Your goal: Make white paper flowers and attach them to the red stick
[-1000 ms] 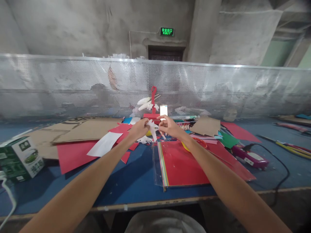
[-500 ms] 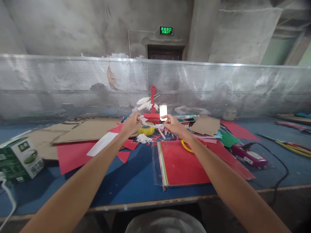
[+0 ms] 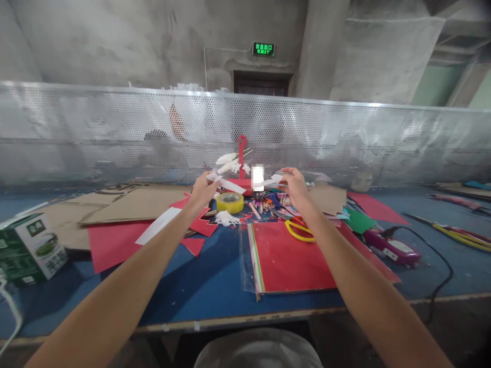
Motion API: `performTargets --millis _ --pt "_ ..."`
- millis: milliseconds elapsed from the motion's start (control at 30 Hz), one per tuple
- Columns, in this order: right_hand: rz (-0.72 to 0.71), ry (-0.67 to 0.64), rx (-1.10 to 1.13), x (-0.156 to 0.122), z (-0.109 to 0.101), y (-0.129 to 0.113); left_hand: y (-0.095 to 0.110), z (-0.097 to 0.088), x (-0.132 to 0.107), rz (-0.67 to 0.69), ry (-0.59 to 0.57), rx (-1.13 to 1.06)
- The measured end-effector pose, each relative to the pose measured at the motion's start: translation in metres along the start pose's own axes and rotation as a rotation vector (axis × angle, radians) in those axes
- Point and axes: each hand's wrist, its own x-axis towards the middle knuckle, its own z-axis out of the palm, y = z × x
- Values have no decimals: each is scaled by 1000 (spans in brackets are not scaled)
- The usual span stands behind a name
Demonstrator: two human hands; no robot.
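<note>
My left hand pinches a white paper strip, whose free end points right above the roll of yellow tape. Away to the right, my right hand grips a second white paper piece between thumb and fingers. A gap separates the two pieces. Between and behind the hands stand a bright white phone-shaped rectangle and an upright red paper piece. White fringed paper lies just in front of the tape.
Cardboard sheets and red paper cover the left side, near a green-and-white box. A pack of coloured paper with yellow-handled scissors lies front right. Farther right is a purple corded device. A perforated metal screen stands behind.
My hands have moved apart, the right one going right and slightly up. White paper that lay between them now shows as separate pieces, one in each hand.
</note>
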Motion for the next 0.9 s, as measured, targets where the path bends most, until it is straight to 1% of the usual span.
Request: performTargets --millis 67,133,233,300,367,433,467,533,633,700,733,767,833,867,900 --pt "-25 42 28 4 -4 1 1 0 0 -3 11 18" --pt "-38 56 45 7 -7 1 3 1 -2 -9 -1 15" --pt "-12 0 104 7 -10 -2 8 4 -8 -50 -80 -21" --pt "37 -123 126 4 -11 -4 12 7 -12 -93 -165 -52" --pt "136 -310 84 -2 -11 -5 13 11 -16 -122 -247 -87" --pt "260 -488 -20 -9 -10 -2 13 14 -18 -134 -297 -116" --pt "310 -550 -90 -12 -10 2 13 15 -19 -140 -312 -126" --pt "343 -620 -265 -17 -8 11 13 17 -20 -145 -342 -145" --pt "317 -700 -572 -19 -5 23 17 18 -23 -129 -374 -158" --pt "235 -728 -715 -18 -4 26 21 18 -26 -108 -387 -148" --pt "160 -716 -747 -17 -2 25 23 18 -28 -96 -397 -139" --pt "71 -688 -750 -17 -1 23 26 18 -30 -83 -411 -129" --pt "-79 -625 -662 -19 5 17 31 18 -35 -61 -425 -113" --pt "-97 -630 -584 -22 8 14 33 18 -37 -55 -425 -108" --pt "-75 -646 -493 -25 13 11 35 19 -39 -49 -423 -108"
